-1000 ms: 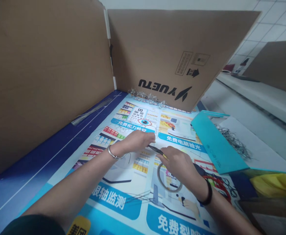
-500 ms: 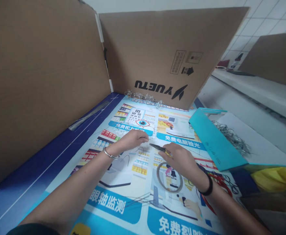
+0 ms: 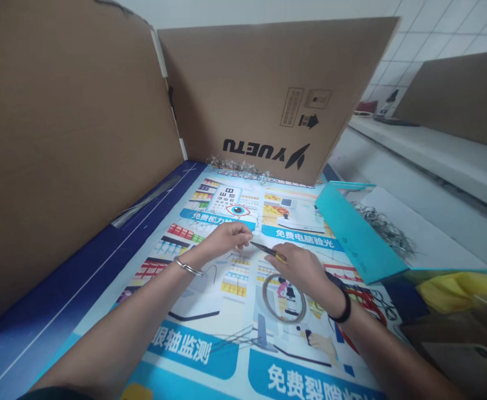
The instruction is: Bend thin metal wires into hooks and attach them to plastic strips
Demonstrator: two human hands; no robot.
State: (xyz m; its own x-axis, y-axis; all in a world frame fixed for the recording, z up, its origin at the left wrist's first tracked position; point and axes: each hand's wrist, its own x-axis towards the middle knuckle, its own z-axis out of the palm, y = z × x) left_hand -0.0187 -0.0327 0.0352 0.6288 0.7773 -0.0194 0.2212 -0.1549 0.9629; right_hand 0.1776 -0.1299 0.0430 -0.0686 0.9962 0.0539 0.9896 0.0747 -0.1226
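Note:
My left hand (image 3: pixel 232 239), with a metal bangle at the wrist, is pinched closed on what looks like a thin wire, mostly hidden by the fingers. In my right hand (image 3: pixel 304 269) is a pair of needle-nose pliers (image 3: pixel 263 248) with yellow and black handles. Their dark tips meet the fingertips of my left hand. Below the right hand lies a grey ring-shaped coil (image 3: pixel 265 300), flat on the printed sheet. Several loose thin wires (image 3: pixel 235 338) rest nearer to me, and a short bent wire (image 3: pixel 215 273) lies close to my left wrist.
Cardboard panels (image 3: pixel 243 83) stand at the left and back, with a heap of small wire pieces (image 3: pixel 239 165) along the back one. To the right are a turquoise box (image 3: pixel 358 239) holding a wire pile (image 3: pixel 383 225), red-handled tools (image 3: pixel 366 305) and yellow material (image 3: pixel 452 289).
The pliers' tips have come left to the fingertips of my left hand, closing a small gap. The camera view has shifted slightly. Both hands keep their grip.

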